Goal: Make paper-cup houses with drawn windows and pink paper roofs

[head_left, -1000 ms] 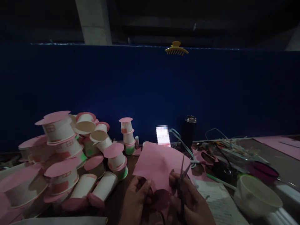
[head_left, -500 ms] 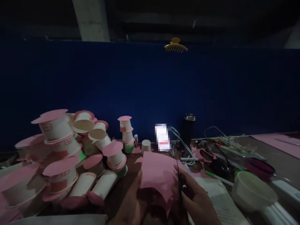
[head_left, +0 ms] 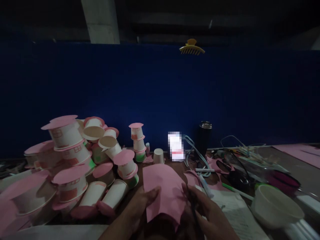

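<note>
My left hand (head_left: 140, 208) pinches the left edge of a pink paper sheet (head_left: 163, 190) held above the table. My right hand (head_left: 207, 216) is closed on dark scissors (head_left: 193, 206) whose blades meet the sheet's right edge. Both hands sit low in the middle of the dim view. A pile of white paper cups with pink paper lids (head_left: 75, 166) lies just left of my left hand.
A blue partition (head_left: 160, 93) with a yellow hair claw (head_left: 192, 48) on top backs the table. A small cup (head_left: 158, 155), lit phone (head_left: 176, 150), dark flask (head_left: 205, 138), cables (head_left: 197, 156), pens, pink scraps and a white bowl (head_left: 276, 206) lie right.
The pink sheet has dropped lower and turned between my hands. The scissors have moved down along its right edge, uncovering the small cup behind.
</note>
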Tool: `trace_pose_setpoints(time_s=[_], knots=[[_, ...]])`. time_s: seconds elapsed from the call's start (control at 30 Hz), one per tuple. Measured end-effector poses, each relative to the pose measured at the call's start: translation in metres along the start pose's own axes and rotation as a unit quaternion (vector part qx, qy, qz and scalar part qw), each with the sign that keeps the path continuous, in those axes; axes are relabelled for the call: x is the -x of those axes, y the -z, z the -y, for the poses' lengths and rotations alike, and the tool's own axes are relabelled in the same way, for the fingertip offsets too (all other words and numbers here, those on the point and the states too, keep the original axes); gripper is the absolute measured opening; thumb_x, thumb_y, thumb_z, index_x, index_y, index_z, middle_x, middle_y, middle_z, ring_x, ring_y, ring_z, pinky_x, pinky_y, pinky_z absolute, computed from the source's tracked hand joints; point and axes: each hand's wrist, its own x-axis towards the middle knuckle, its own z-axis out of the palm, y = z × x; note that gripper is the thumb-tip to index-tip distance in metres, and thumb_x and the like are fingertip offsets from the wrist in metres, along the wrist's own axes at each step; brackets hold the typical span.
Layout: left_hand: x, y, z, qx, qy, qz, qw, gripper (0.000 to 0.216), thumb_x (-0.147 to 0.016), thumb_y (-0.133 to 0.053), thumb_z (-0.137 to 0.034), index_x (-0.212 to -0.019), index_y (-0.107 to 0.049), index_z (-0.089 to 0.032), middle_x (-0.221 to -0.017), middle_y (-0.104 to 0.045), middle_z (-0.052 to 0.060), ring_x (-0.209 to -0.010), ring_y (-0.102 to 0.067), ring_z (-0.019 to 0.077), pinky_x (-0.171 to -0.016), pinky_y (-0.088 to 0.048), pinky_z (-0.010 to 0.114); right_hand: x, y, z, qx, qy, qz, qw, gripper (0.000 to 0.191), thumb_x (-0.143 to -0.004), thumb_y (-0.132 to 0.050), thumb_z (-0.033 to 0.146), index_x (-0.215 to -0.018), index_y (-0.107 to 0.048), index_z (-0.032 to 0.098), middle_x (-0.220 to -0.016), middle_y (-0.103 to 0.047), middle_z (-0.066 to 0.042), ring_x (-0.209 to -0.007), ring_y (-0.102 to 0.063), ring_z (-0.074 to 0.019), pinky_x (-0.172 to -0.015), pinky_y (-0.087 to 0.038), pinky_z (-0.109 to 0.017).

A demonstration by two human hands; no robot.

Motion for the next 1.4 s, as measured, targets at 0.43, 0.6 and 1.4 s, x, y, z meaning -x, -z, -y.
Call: trace_pose_setpoints(time_s=[0.43, 0.6, 1.4], knots=[[0.003, -0.005, -0.005, 0.086, -0.125, -0.028, 0.988, 0.057, -0.077, -0.068, -0.024, -0.130, -0.049, -0.015, -0.108, -0.070, 0.015, -0.102, -0.064, 0.0313, -0.091, -0.050, 0.045, 0.001, 0.034, 0.001, 0.053, 0.013, -0.155, 0.986, 0.062, -0.071, -0.066, 0.050, -0.126, -0.053, 0.025, -0.122, -0.061, -0.009, -0.085, -0.064, -0.0238, -0.069, -0.053, -0.029], [0.001, -0.002, -0.005, 0.111, -0.123, -0.030, 0.986, 0.057, -0.077, -0.069, -0.024, -0.130, -0.050, -0.017, -0.111, -0.069, 0.012, -0.106, -0.063, 0.0280, -0.093, -0.050, 0.039, -0.003, 0.023, 0.008, -0.058, -0.035, 0.088, 0.994, 0.035, -0.072, -0.069, 0.044, -0.099, -0.067, 0.022, -0.093, -0.069, -0.006, -0.085, -0.064, -0.0219, -0.079, -0.051, -0.029], [-0.004, 0.002, 0.002, 0.128, -0.127, -0.037, 0.983, 0.055, -0.076, -0.068, -0.013, -0.128, -0.051, -0.018, -0.107, -0.071, 0.009, -0.101, -0.066, 0.0261, -0.092, -0.052, 0.037, -0.005, -0.003, 0.007, -0.208, -0.232, 0.095, 0.946, 0.047, -0.061, -0.076, 0.052, -0.090, -0.063, 0.019, -0.053, -0.057, 0.006, -0.045, -0.054, -0.0081, -0.043, -0.038, -0.016]])
